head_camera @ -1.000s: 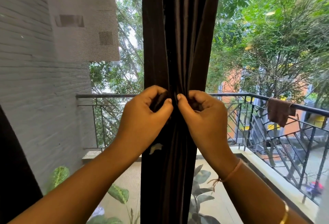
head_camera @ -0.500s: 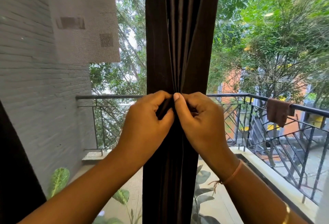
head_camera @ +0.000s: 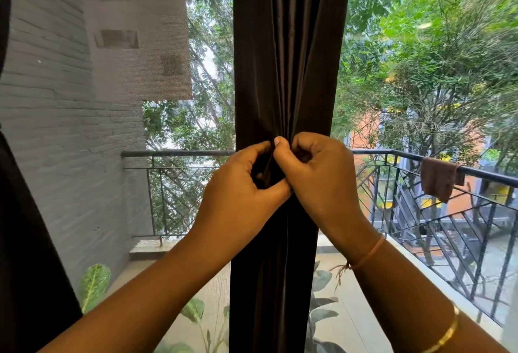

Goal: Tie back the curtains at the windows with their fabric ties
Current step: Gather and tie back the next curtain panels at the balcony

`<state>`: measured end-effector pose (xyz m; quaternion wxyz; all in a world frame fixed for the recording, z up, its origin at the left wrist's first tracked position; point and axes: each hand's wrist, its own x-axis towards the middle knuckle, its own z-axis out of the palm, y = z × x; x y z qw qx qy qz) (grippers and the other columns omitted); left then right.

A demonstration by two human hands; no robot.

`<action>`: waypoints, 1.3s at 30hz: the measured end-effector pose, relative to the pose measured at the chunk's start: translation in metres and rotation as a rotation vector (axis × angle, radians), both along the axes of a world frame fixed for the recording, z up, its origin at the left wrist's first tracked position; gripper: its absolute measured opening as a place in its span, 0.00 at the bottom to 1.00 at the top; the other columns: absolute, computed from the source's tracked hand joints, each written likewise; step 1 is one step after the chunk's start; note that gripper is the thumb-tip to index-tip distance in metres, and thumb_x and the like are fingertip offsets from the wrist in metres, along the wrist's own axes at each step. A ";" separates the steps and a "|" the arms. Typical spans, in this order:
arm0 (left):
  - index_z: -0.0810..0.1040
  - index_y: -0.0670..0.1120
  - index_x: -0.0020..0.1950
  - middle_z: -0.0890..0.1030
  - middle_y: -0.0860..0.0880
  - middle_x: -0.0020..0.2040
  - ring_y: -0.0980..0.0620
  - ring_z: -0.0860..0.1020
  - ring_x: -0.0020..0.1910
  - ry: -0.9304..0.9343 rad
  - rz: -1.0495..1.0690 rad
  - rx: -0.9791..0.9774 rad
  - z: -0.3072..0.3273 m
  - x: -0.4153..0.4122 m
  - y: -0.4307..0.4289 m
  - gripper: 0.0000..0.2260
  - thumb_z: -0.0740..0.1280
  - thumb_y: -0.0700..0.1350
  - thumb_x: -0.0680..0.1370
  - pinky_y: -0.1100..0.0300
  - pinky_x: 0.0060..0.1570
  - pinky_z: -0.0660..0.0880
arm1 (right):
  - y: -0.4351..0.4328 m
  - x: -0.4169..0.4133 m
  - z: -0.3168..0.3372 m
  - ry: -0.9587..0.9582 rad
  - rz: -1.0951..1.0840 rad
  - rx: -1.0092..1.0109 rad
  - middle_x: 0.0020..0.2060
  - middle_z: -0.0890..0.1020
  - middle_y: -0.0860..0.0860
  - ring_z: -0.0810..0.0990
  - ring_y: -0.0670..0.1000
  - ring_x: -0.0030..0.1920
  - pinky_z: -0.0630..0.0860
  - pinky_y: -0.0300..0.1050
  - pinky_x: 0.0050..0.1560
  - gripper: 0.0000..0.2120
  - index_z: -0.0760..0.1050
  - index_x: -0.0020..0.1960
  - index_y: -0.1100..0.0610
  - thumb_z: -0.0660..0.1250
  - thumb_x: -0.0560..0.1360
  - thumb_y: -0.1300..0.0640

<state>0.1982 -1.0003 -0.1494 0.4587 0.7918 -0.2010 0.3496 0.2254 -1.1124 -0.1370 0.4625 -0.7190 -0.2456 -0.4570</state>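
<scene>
A dark brown curtain (head_camera: 286, 58) hangs gathered in a narrow column at the middle of the window. My left hand (head_camera: 238, 198) and my right hand (head_camera: 322, 181) meet in front of it at railing height. Both have curled fingers pinching a strip of the same dark fabric, the tie (head_camera: 266, 169), between them. The thumbs touch over the gathered folds. Most of the tie is hidden behind my fingers, and whether it is knotted cannot be told.
A second dark curtain (head_camera: 25, 240) fills the left edge. Behind the mesh screen lie a balcony with a metal railing (head_camera: 448, 169), a brown cloth (head_camera: 437, 181) draped over it, potted leaves (head_camera: 95, 282) below, a grey brick wall at left and trees beyond.
Both hands have drawn closer together until they touch, and the curtain folds between them are cinched tighter. The view has shifted slightly upward.
</scene>
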 end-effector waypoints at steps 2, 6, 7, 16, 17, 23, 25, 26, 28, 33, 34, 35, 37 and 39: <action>0.72 0.64 0.56 0.76 0.62 0.46 0.64 0.76 0.43 -0.024 0.112 0.103 0.000 0.001 -0.001 0.18 0.68 0.59 0.67 0.70 0.38 0.73 | 0.002 0.001 0.000 -0.014 0.052 0.003 0.20 0.64 0.47 0.63 0.45 0.24 0.61 0.41 0.27 0.20 0.65 0.26 0.58 0.67 0.74 0.57; 0.68 0.49 0.57 0.67 0.55 0.47 0.51 0.74 0.42 -0.118 0.291 0.248 -0.003 0.002 -0.005 0.14 0.65 0.49 0.74 0.54 0.37 0.73 | 0.000 0.000 -0.002 0.005 0.221 -0.034 0.22 0.72 0.50 0.71 0.45 0.26 0.65 0.40 0.28 0.17 0.74 0.29 0.61 0.67 0.75 0.56; 0.67 0.48 0.57 0.66 0.54 0.47 0.49 0.74 0.42 -0.129 0.308 0.263 -0.003 0.002 -0.005 0.13 0.64 0.46 0.75 0.52 0.37 0.73 | -0.001 0.000 -0.004 -0.001 0.264 -0.005 0.27 0.77 0.50 0.75 0.45 0.30 0.69 0.39 0.31 0.14 0.78 0.33 0.60 0.66 0.75 0.55; 0.61 0.52 0.49 0.63 0.55 0.42 0.53 0.67 0.35 -0.167 0.207 0.286 -0.010 -0.011 -0.021 0.09 0.60 0.42 0.75 0.62 0.33 0.60 | 0.001 0.048 -0.006 0.496 0.539 0.420 0.69 0.70 0.54 0.68 0.52 0.69 0.65 0.50 0.70 0.24 0.61 0.73 0.52 0.48 0.81 0.44; 0.62 0.52 0.50 0.63 0.56 0.42 0.54 0.67 0.34 -0.169 0.185 0.274 -0.011 -0.012 -0.022 0.08 0.59 0.42 0.75 0.64 0.32 0.61 | 0.002 0.050 -0.004 0.539 0.660 0.479 0.58 0.79 0.56 0.77 0.53 0.61 0.74 0.48 0.62 0.24 0.72 0.65 0.55 0.47 0.81 0.43; 0.68 0.50 0.60 0.71 0.52 0.50 0.51 0.73 0.40 -0.152 0.281 0.273 -0.012 -0.013 -0.012 0.13 0.58 0.43 0.75 0.55 0.36 0.71 | 0.006 0.065 0.002 0.705 0.982 0.517 0.36 0.84 0.49 0.83 0.46 0.36 0.79 0.38 0.38 0.29 0.82 0.44 0.54 0.47 0.80 0.40; 0.68 0.49 0.61 0.71 0.51 0.51 0.49 0.74 0.39 -0.145 0.350 0.297 -0.011 -0.012 -0.005 0.14 0.57 0.45 0.75 0.55 0.36 0.71 | 0.007 0.067 0.004 0.678 0.933 0.560 0.45 0.84 0.53 0.83 0.49 0.45 0.79 0.44 0.48 0.29 0.78 0.55 0.58 0.50 0.77 0.36; 0.67 0.49 0.62 0.72 0.51 0.52 0.48 0.74 0.40 -0.142 0.379 0.308 -0.011 -0.011 -0.003 0.15 0.57 0.44 0.75 0.55 0.37 0.72 | 0.007 0.069 0.003 0.663 0.921 0.595 0.50 0.83 0.55 0.82 0.52 0.50 0.78 0.47 0.53 0.31 0.77 0.59 0.59 0.51 0.77 0.36; 0.67 0.48 0.64 0.72 0.50 0.55 0.47 0.75 0.43 -0.131 0.406 0.325 -0.011 -0.008 -0.001 0.16 0.58 0.43 0.76 0.55 0.39 0.71 | 0.008 0.070 0.001 0.692 0.952 0.659 0.58 0.80 0.59 0.79 0.56 0.58 0.75 0.51 0.59 0.31 0.74 0.64 0.61 0.52 0.77 0.37; 0.65 0.49 0.67 0.70 0.52 0.62 0.51 0.74 0.47 -0.076 0.276 0.229 -0.011 0.004 -0.006 0.18 0.57 0.39 0.77 0.60 0.41 0.68 | 0.013 0.057 -0.001 0.807 1.177 0.538 0.38 0.83 0.57 0.83 0.52 0.39 0.81 0.40 0.40 0.17 0.82 0.40 0.62 0.60 0.69 0.52; 0.65 0.49 0.67 0.69 0.51 0.63 0.51 0.74 0.48 -0.068 0.231 0.192 -0.012 0.005 -0.008 0.19 0.57 0.38 0.77 0.59 0.43 0.70 | 0.014 0.053 0.000 0.797 1.209 0.517 0.32 0.83 0.54 0.82 0.49 0.33 0.80 0.38 0.36 0.15 0.82 0.33 0.60 0.60 0.66 0.52; 0.64 0.48 0.67 0.68 0.51 0.63 0.50 0.75 0.48 -0.058 0.191 0.164 -0.012 0.006 -0.011 0.20 0.57 0.37 0.77 0.56 0.45 0.72 | 0.014 0.050 0.001 0.785 1.223 0.510 0.28 0.82 0.52 0.82 0.48 0.30 0.79 0.36 0.33 0.15 0.82 0.29 0.58 0.60 0.65 0.53; 0.63 0.48 0.68 0.67 0.50 0.65 0.49 0.75 0.46 -0.040 0.135 0.125 -0.015 0.007 -0.017 0.21 0.57 0.35 0.76 0.51 0.46 0.75 | 0.012 0.045 0.001 0.755 1.198 0.496 0.25 0.80 0.51 0.80 0.47 0.27 0.78 0.35 0.31 0.14 0.81 0.26 0.58 0.60 0.64 0.54; 0.61 0.48 0.70 0.67 0.49 0.65 0.52 0.75 0.45 -0.029 0.084 0.081 -0.017 0.011 -0.021 0.23 0.56 0.34 0.76 0.55 0.47 0.75 | 0.010 0.043 -0.001 0.705 1.149 0.470 0.24 0.80 0.49 0.80 0.45 0.26 0.77 0.34 0.29 0.13 0.80 0.26 0.57 0.62 0.64 0.55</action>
